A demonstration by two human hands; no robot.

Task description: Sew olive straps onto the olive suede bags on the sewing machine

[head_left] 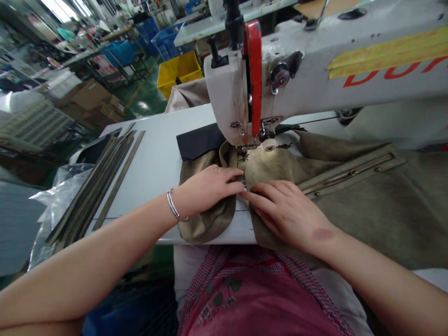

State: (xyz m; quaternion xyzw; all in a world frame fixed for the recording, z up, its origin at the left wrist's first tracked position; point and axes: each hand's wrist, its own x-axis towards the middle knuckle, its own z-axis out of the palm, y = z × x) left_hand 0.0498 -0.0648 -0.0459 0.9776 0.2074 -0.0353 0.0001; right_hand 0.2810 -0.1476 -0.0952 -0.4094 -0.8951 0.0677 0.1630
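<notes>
Olive-brown, leather-like material (381, 210) with a metal zipper (350, 173) set into it spreads under the sewing machine (241, 93). My left hand (205, 189), a silver bangle at its wrist, pinches the edge of a folded olive piece (206, 224) just in front of the needle area. My right hand (289, 212) rests on the larger piece with its fingers stretched toward my left fingertips. Between the two pieces a strip of the white table shows. Dark backing (199, 142) lies at the far edge of the left piece. My hands partly hide the seam.
Long olive strips (101, 182) lie in a bundle on the left of the white table (157, 158), beside clear plastic (61, 191). A yellow bin (178, 72) stands behind the table. Cardboard boxes (89, 100) are farther left.
</notes>
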